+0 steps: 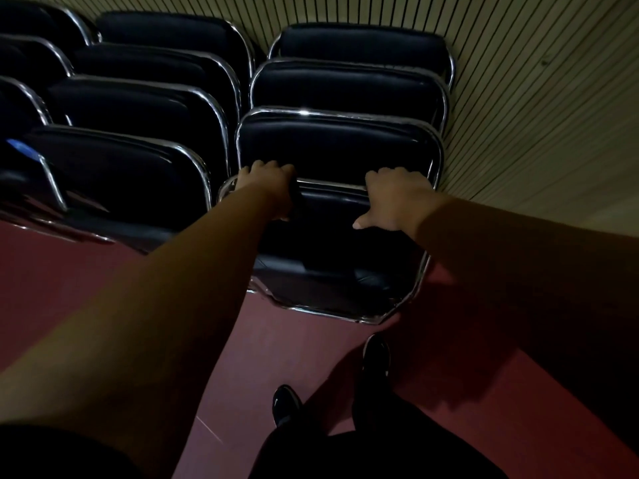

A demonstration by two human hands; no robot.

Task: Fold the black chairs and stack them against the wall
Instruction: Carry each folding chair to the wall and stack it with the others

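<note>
Where the slatted wall (pixel 518 98) meets the red floor (pixel 294 357), folded black chairs stand in rows, each leaning toward the wall. The light is dim and detail on the dark padding is poor.

Near chair (pixel 332 243): folded flat at the front of the right row. Its chrome frame (pixel 366 318) is down on the floor at the near end. Its top edge sits just in front of the next chair (pixel 339 146); cannot tell whether the two touch. Two more folded chairs stand beyond that one, the farthest (pixel 359 43) up against the wall.

Left hand (pixel 268 188): at the top left corner of the near chair, fingers curled over the top edge and gripping it. The thumb is hidden.

Right hand (pixel 394 198): at the top right corner, fingers curled over the same edge. The thumb is stretched out to the left across the near face of the padding.

Both forearms are bare and reach forward, one to each corner.

Left row (pixel 117 167): four folded chairs just beside the right row, with a narrow gap between the rows. Farther left, more chairs are cut off by the picture's edge. The nearest of these carries a blue tag (pixel 20 148).

Two black shoes stand on the floor near the viewer. The right shoe (pixel 377 354) is ahead of the left shoe (pixel 285 402) and near the chair's lower frame.
</note>
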